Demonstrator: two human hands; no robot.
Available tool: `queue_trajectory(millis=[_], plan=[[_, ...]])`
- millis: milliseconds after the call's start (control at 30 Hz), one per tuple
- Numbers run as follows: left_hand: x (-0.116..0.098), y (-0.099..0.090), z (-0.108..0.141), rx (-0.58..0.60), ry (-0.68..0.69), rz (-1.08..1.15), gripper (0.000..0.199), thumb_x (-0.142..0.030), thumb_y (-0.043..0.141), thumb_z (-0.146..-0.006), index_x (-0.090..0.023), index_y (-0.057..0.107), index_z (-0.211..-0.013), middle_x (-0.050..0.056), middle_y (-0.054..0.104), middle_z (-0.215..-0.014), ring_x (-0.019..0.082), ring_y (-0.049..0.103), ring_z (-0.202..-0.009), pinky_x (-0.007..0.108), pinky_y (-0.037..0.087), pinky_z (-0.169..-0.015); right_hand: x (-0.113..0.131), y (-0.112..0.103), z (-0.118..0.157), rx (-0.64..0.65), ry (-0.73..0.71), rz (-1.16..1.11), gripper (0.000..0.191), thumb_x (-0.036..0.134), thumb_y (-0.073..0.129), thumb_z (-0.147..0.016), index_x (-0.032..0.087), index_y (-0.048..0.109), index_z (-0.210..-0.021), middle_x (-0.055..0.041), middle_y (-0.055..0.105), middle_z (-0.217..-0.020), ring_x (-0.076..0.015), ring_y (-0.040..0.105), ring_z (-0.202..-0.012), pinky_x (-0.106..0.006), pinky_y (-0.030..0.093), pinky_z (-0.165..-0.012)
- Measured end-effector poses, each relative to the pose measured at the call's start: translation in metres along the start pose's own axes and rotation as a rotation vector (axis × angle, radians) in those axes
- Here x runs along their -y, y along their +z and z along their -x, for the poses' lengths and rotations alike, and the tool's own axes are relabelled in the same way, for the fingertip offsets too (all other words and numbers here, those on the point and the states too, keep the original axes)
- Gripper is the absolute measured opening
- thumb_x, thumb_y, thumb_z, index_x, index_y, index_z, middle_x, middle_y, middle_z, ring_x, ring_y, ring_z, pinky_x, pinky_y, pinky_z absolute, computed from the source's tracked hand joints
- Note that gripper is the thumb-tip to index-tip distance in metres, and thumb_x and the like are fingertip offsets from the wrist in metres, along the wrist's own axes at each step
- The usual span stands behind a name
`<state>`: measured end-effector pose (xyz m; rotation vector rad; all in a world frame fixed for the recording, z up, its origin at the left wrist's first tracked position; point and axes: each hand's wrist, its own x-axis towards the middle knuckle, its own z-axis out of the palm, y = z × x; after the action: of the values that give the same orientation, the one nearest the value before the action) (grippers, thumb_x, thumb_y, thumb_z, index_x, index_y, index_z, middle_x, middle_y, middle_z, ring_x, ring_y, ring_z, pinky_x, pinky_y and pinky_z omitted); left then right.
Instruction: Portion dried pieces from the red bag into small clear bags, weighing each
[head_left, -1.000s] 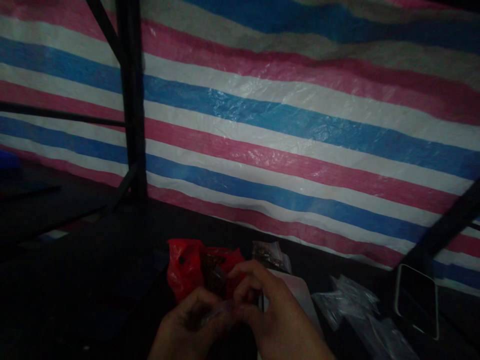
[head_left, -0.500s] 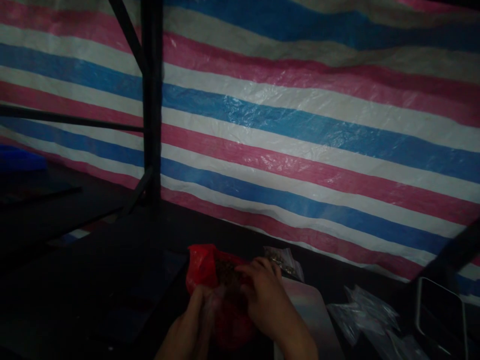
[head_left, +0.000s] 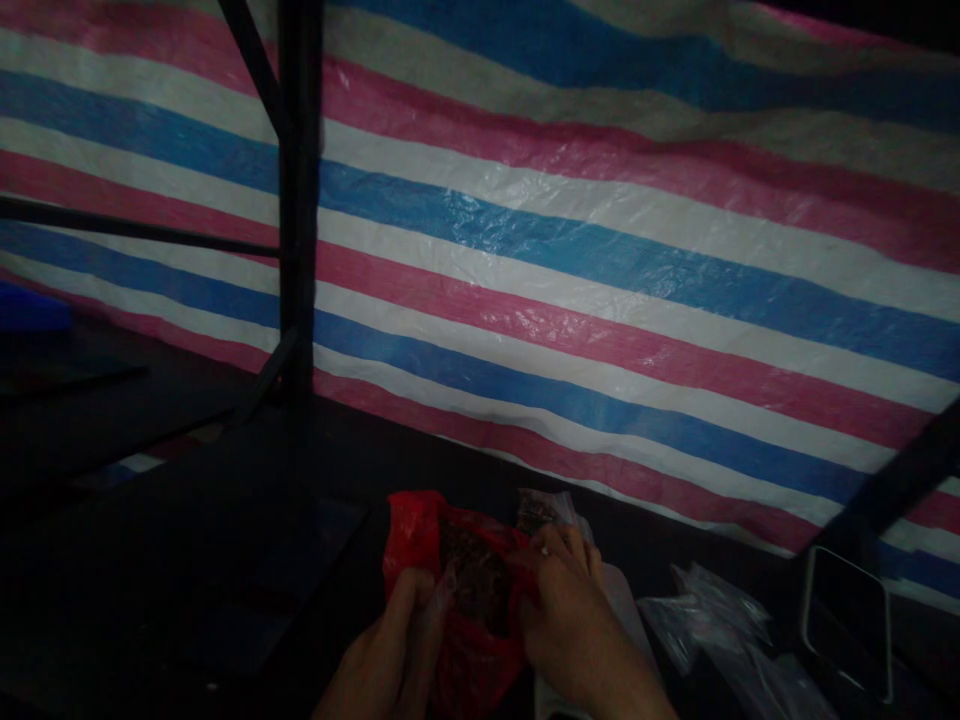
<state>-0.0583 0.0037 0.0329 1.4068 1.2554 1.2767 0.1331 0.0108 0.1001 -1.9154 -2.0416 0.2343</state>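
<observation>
A red plastic bag stands with its mouth open in front of me, low in the head view. Inside it lies a heap of small dark brownish pieces, too dim to name. My left hand is closed at the bag's left side, pinching a clear plastic bag whose edge shows by the opening. On the other side, my right hand has its fingers curled over the red bag's right rim. Its fingertips are partly hidden. Just beyond that hand is a small clear zip bag with small pieces in it.
A pale, flat-topped object lies under my right forearm. Further right are several clear plastic bags and a phone-like dark device with a light frame. A striped plastic sheet hangs behind the dark table, beside a black post.
My right hand has moved out of the red bag's mouth to its right rim. The opening is wider and more of the dark pieces show. The view has shifted slightly.
</observation>
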Motion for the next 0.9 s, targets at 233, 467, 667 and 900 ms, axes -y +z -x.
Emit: queue_trajectory(millis=[233, 467, 667, 900], plan=[[0.018, -0.004, -0.015, -0.086, -0.010, 0.013, 0.045, -0.064, 0.063, -0.089, -0.029, 0.070, -0.117, 0.008, 0.083, -0.120, 0.031, 0.079, -0.115, 0.035, 0.065, -0.092, 0.014, 0.013, -0.005, -0.004, -0.112, -0.326, 0.040, 0.007, 0.068, -0.079, 0.032, 0.082, -0.107, -0.0030, 0.070, -0.127, -0.0312, 0.056, -0.124, -0.048, 0.042, -0.113], [0.024, -0.007, -0.018, -0.282, 0.050, -0.170, 0.054, -0.059, 0.057, -0.094, -0.024, 0.063, -0.135, 0.014, 0.074, -0.136, 0.035, 0.073, -0.124, 0.050, 0.061, -0.102, 0.024, 0.009, -0.011, -0.007, -0.071, -0.395, 0.029, 0.028, 0.073, -0.089, 0.027, 0.081, -0.116, -0.0093, 0.072, -0.116, -0.0328, 0.058, -0.119, -0.050, 0.042, -0.108], [0.006, 0.002, -0.026, -0.438, 0.019, -0.196, 0.068, -0.055, 0.075, -0.079, -0.019, 0.061, -0.135, 0.019, 0.070, -0.134, 0.042, 0.069, -0.126, 0.058, 0.059, -0.104, 0.023, 0.002, -0.007, 0.057, -0.080, -0.246, 0.042, 0.007, 0.068, -0.075, 0.027, 0.079, -0.110, -0.0079, 0.074, -0.115, -0.0337, 0.057, -0.120, -0.056, 0.033, -0.114], [-0.005, 0.001, -0.029, -0.423, -0.046, 0.149, 0.063, -0.049, 0.080, -0.071, -0.027, 0.057, -0.125, 0.010, 0.071, -0.123, 0.037, 0.072, -0.118, 0.053, 0.063, -0.093, 0.022, 0.013, -0.003, 0.093, -0.139, -0.309, 0.047, 0.006, 0.062, -0.078, 0.031, 0.076, -0.116, -0.0034, 0.072, -0.125, -0.0307, 0.057, -0.126, -0.049, 0.034, -0.113]])
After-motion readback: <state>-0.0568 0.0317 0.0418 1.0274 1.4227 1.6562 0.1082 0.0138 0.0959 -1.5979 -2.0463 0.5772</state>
